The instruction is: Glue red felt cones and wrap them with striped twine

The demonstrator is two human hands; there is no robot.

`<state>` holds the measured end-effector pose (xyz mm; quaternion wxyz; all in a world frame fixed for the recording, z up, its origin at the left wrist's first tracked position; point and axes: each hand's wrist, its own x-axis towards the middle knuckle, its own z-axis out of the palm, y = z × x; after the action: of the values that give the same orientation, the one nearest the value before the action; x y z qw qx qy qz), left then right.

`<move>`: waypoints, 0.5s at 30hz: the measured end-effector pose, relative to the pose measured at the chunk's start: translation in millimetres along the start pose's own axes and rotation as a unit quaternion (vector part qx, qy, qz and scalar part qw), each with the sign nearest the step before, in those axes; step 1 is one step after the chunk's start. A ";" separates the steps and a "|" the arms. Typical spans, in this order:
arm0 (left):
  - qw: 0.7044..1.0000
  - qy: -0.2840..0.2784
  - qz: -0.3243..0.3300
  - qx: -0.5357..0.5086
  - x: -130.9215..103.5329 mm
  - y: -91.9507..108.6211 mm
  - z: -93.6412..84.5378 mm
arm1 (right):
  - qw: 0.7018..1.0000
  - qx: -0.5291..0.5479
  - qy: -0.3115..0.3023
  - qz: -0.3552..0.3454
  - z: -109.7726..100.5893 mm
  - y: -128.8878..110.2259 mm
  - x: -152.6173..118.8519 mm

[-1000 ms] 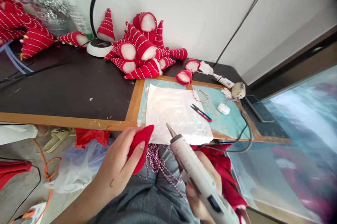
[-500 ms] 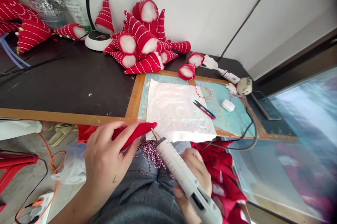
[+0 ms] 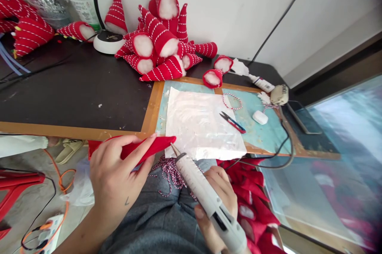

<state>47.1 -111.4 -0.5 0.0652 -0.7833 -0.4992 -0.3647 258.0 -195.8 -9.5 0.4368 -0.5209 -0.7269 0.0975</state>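
My left hand [image 3: 119,170] pinches a red cloth cone [image 3: 159,145] between thumb and fingers, its narrow tip pointing right. My right hand [image 3: 219,198] is wrapped round a white glue gun [image 3: 199,184]. The gun's metal nozzle points up and left and meets the cone close to its tip; whether glue is coming out is too small to see. Under both hands, a bundle of red-and-white cord [image 3: 170,172] lies on the grey-trousered lap. A white sheet [image 3: 199,126] covers part of the table edge just beyond the nozzle.
Thread snips [image 3: 232,122] and a cord loop [image 3: 232,101] lie on the sheet's right side. Stuffed red cones [image 3: 161,39] with cord stripes are piled at the back. A white earbud-type case [image 3: 260,117] and a phone [image 3: 303,116] are at right. Red cloth pieces [image 3: 250,202] fill a box below.
My left hand has shifted slightly left with the cone, whose tip now points flatter. The glue gun has followed a little to the left, its nozzle still at the tip. The camera view has moved slightly.
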 end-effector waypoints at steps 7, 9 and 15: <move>1.000 0.017 -0.019 -0.014 0.3 -2.7 0.1 | 1.000 -0.007 0.007 -0.006 -4.2 -0.1 7.2; 0.999 0.026 -0.017 -0.009 0.8 -3.4 1.0 | 1.000 -0.007 0.002 -0.004 -5.0 0.0 8.1; 0.999 0.038 -0.004 -0.002 1.4 -4.5 4.1 | 1.000 -0.003 0.004 0.006 -1.2 -0.4 3.5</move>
<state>45.7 -106.3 -3.8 0.0810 -0.7672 -0.4985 -0.3954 258.4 -193.4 -6.6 0.4380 -0.5268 -0.7221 0.0957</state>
